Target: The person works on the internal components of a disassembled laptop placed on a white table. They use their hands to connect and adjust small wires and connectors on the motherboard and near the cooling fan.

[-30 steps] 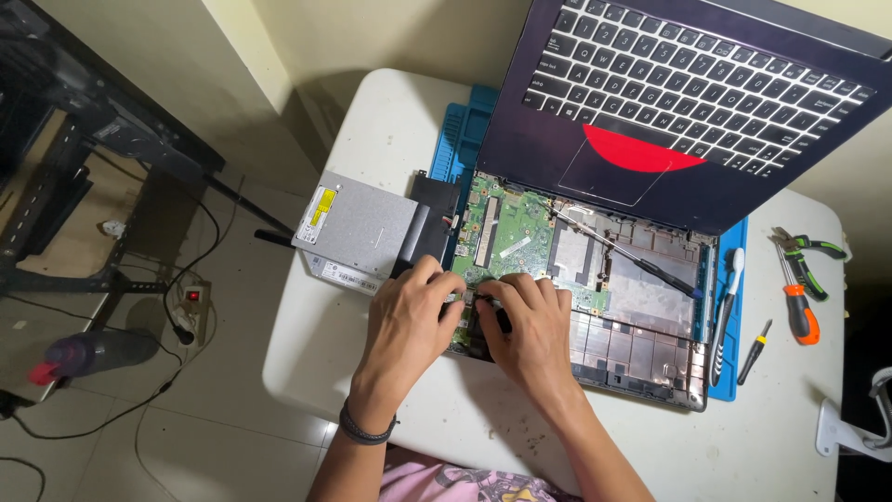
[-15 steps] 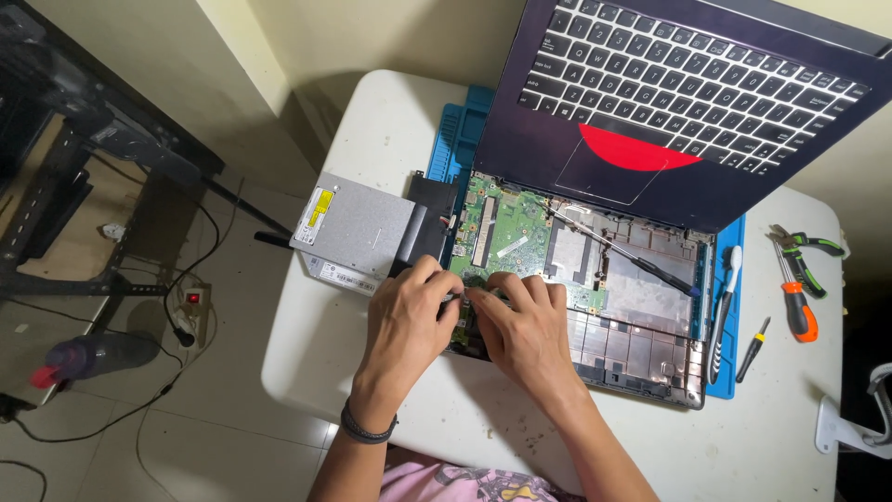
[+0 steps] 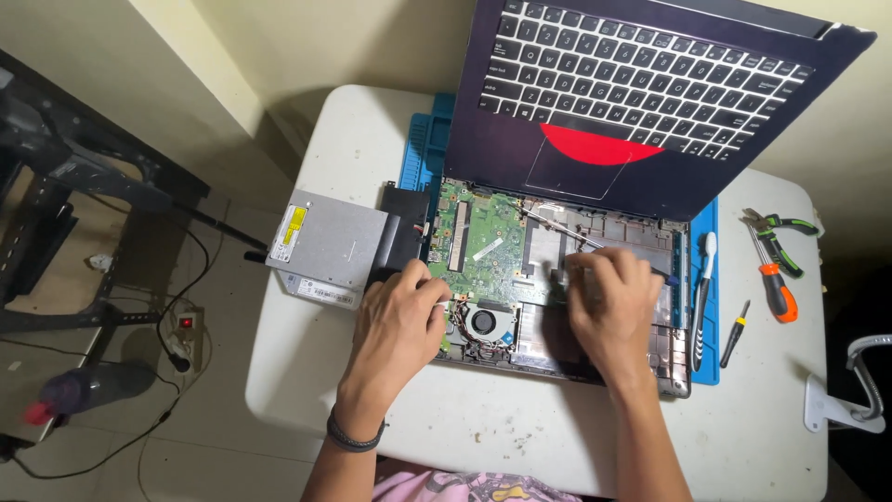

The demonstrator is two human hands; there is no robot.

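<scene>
Laptop base (image 3: 557, 279) opened, green board bare; left hand (image 3: 400, 325) curled empty on edge, right hand (image 3: 613, 302) grip unclear.

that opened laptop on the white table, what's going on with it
A person has a dark laptop base open on a blue work mat, green circuit board and round black fan exposed. The left hand rests at the board's left edge beside the fan; the right hand presses inside the right half. The keyboard panel is tilted up behind. A grey flat optical drive lies left; pliers and screwdrivers lie right.
</scene>
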